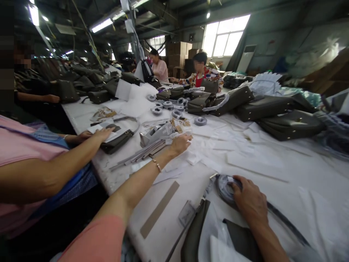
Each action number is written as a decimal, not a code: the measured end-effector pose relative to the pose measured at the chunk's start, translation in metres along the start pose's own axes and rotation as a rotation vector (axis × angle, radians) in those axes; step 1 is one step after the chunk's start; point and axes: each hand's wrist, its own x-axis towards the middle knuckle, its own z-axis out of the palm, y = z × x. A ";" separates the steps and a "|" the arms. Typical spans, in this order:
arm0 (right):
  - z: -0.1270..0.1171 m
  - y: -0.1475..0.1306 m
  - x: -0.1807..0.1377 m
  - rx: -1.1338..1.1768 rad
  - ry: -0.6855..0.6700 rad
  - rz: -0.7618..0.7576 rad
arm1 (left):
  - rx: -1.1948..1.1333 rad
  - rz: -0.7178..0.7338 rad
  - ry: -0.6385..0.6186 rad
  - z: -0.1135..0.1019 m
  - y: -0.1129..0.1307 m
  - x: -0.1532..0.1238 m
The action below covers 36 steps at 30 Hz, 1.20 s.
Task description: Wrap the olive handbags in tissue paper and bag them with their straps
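My left hand reaches far out over the white table, a bracelet on its wrist. Its fingers curl down onto a heap of small paper tags beside a grey tape dispenser; what they pinch is hidden. My right hand lies close to me with its fingers wrapped over a roll of tape. A dark strap trails from that roll to the right. Dark olive bag pieces and white paper lie just below that hand.
A co-worker in pink at the left rests a hand on a small dark bag. Grey strips, tape rolls and stacked olive bags cover the table farther out. Other people sit at the far end.
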 end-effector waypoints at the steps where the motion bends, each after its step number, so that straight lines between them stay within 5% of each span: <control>1: -0.001 0.000 0.000 -0.001 -0.004 0.004 | 0.001 -0.016 0.023 -0.008 -0.012 -0.022; 8: 0.000 0.002 0.001 -0.001 -0.005 -0.011 | 0.067 -0.387 0.226 -0.067 -0.114 -0.169; 14: -0.001 0.004 0.003 -0.002 -0.042 -0.013 | -0.078 -0.623 0.310 -0.075 -0.164 -0.234; 18: -0.002 0.005 0.004 -0.001 -0.052 -0.021 | -0.248 -0.685 0.348 -0.058 -0.162 -0.231; 26: -0.003 0.005 0.003 0.000 -0.049 -0.029 | -0.503 -0.558 0.511 -0.034 -0.136 -0.166; 30: -0.002 0.007 0.003 -0.002 -0.030 -0.043 | -0.436 -0.552 0.545 -0.042 -0.141 -0.200; 36: -0.001 0.007 0.004 0.021 0.001 -0.019 | -0.292 -0.500 0.340 -0.055 -0.128 -0.269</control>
